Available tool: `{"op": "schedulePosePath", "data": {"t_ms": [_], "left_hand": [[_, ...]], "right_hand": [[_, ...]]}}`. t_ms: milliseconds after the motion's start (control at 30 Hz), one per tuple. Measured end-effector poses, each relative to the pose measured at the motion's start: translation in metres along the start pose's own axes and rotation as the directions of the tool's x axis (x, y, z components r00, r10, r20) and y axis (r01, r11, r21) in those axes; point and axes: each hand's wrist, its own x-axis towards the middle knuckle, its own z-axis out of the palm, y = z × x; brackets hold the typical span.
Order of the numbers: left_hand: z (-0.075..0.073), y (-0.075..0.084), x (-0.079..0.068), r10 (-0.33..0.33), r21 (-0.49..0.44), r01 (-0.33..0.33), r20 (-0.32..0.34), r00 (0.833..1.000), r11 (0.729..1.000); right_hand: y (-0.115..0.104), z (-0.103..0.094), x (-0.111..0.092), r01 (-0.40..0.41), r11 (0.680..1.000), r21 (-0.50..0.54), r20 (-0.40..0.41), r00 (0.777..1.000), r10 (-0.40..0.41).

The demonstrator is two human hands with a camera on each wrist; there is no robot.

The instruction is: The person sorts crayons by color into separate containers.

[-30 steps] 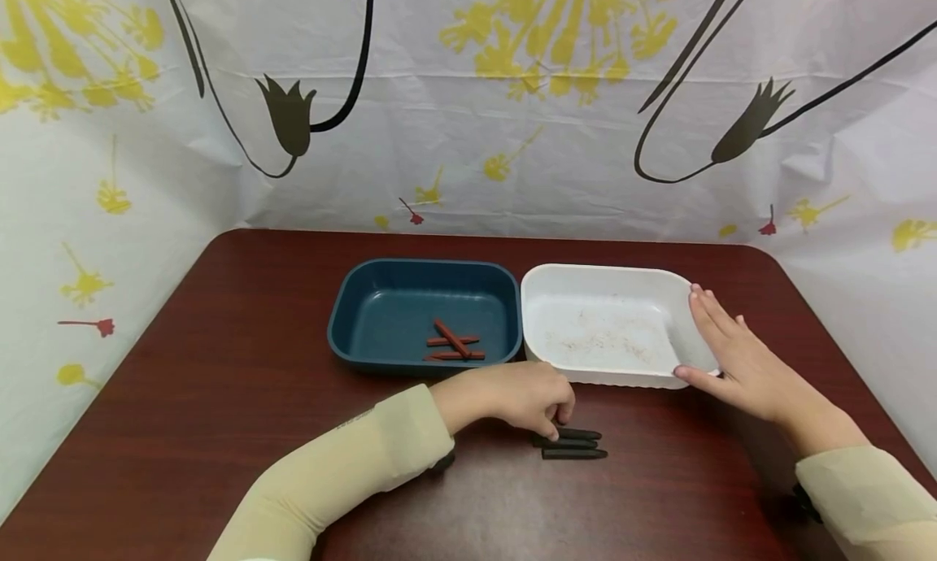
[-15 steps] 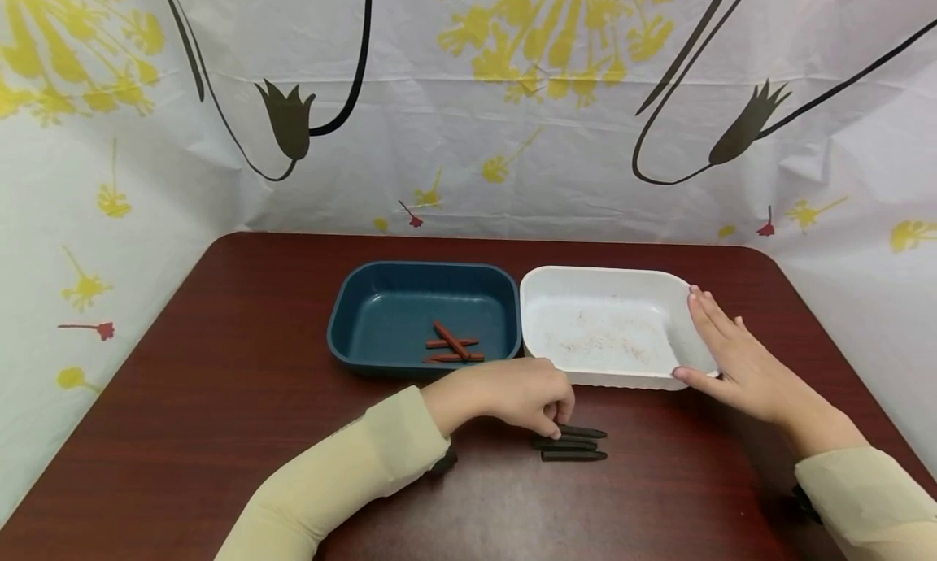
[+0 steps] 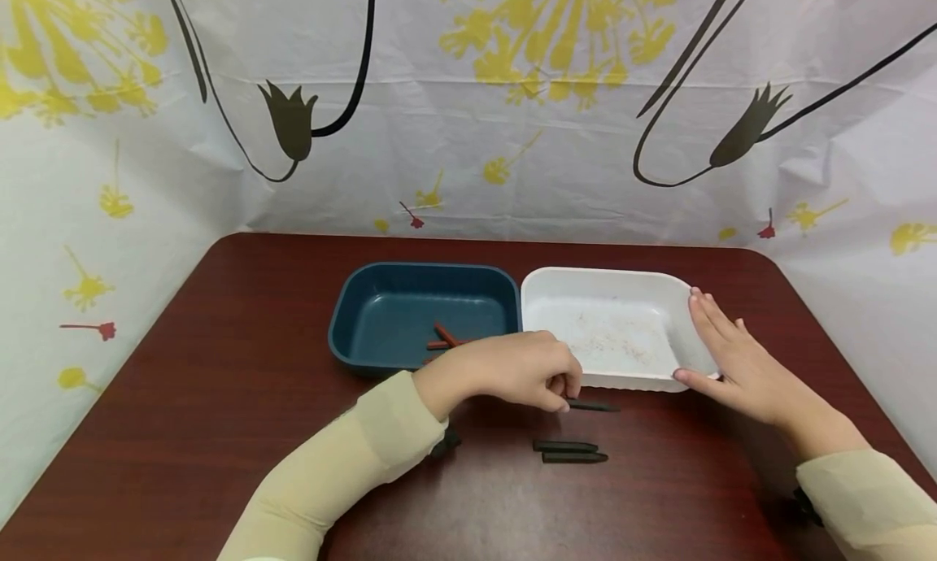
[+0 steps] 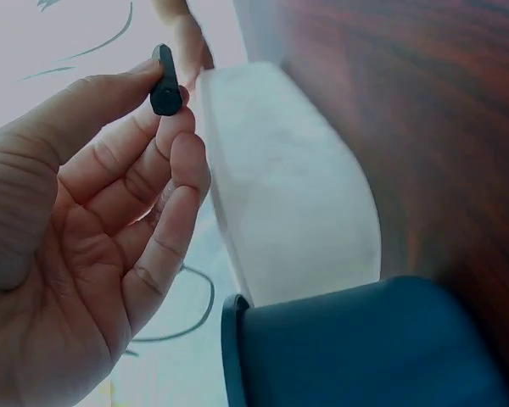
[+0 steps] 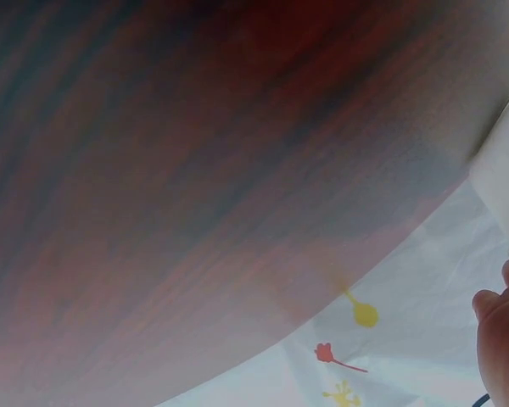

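Observation:
My left hand [image 3: 512,370] pinches a black crayon [image 3: 596,406] between thumb and fingertips, just in front of the white tray's near wall. In the left wrist view the crayon [image 4: 166,89] points end-on toward the camera. Two more black crayons [image 3: 574,458] lie side by side on the table nearer to me. My right hand [image 3: 739,370] rests on the right end of the white tray [image 3: 607,271], fingers extended along the rim and thumb at its near corner. A little of that hand [image 5: 502,339] shows at the right wrist view's edge.
A blue tray [image 3: 432,267] stands against the white one's left side. Several red-brown crayons [image 3: 443,333] lie in it, partly hidden by my left hand. Fine crumbs dot the white tray's floor. A patterned sheet [image 3: 468,138] hangs behind the dark red table [image 3: 183,398].
My left hand has taken one black crayon from beside the others and moved it up toward the white tray. My right hand stays where it was.

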Motion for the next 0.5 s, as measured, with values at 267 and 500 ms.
{"op": "schedulePosePath", "data": {"t_ms": [267,500], "left_hand": [[-0.009,-0.014,0.01,0.023,-0.069,-0.029,-0.08,0.997,0.997],[-0.014,-0.022,0.016,-0.028,-0.129,0.008,-0.154,0.988,0.992]], "right_hand": [[0.001,0.0,-0.001,-0.005,1.0,0.013,-0.005,1.0,0.005],[0.001,0.002,-0.001,-0.014,0.999,0.048,-0.007,1.0,0.015]]}}
